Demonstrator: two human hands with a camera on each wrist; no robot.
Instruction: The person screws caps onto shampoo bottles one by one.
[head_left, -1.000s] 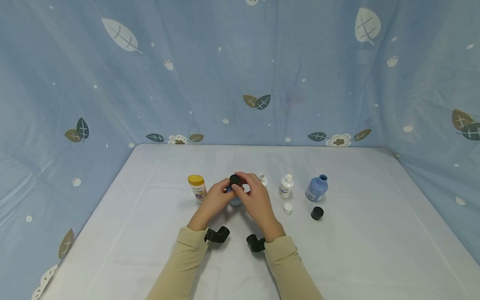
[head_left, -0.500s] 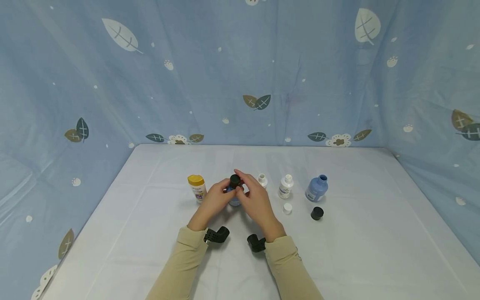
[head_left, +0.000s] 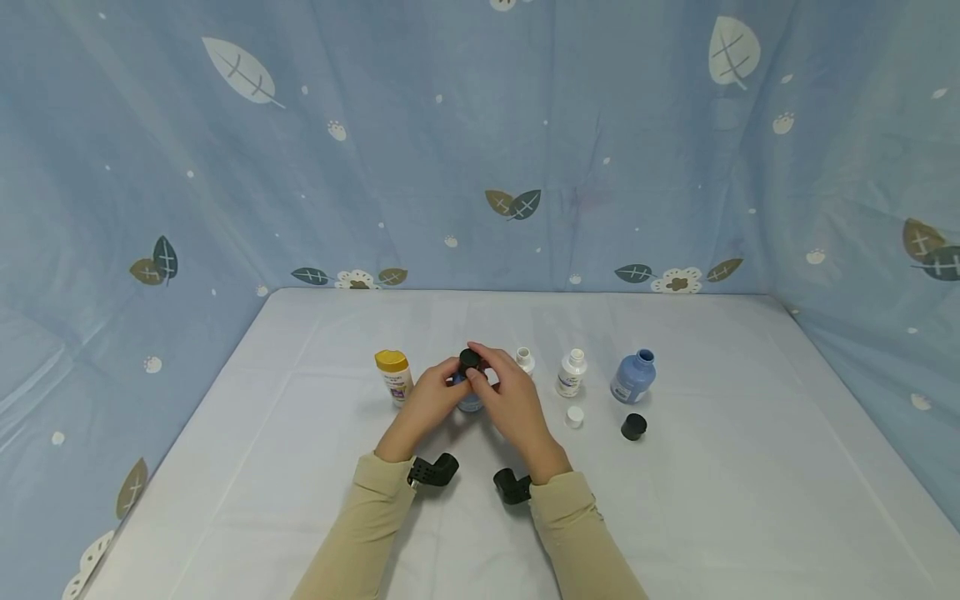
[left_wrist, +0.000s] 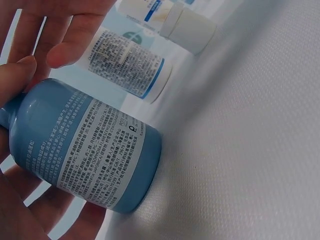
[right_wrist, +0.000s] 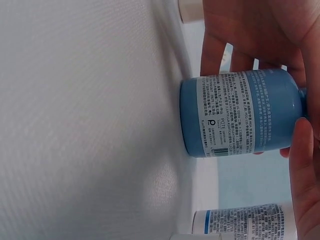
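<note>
Near the middle of the table, a blue bottle [head_left: 470,403] stands upright with its base at the white cloth, a black cap [head_left: 469,358] on top. My left hand [head_left: 429,400] grips the bottle from the left, fingers around its upper part. My right hand [head_left: 516,402] pinches the black cap, thumb at the front and index finger reaching behind. In the left wrist view the blue bottle's printed label [left_wrist: 100,152] faces the camera. The right wrist view shows the same bottle [right_wrist: 235,115] between both hands; the cap is out of sight there.
Left of the hands is a white bottle with a yellow cap [head_left: 394,377]. To the right are two uncapped white bottles [head_left: 525,360], a loose white cap [head_left: 574,417], an uncapped blue bottle [head_left: 633,377] and a loose black cap [head_left: 634,427]. A blue leaf-print curtain hangs behind.
The right thumb and index finger spread slightly off the black cap half a second ago and are now back around it. The left hand and the bottle stay in place.
</note>
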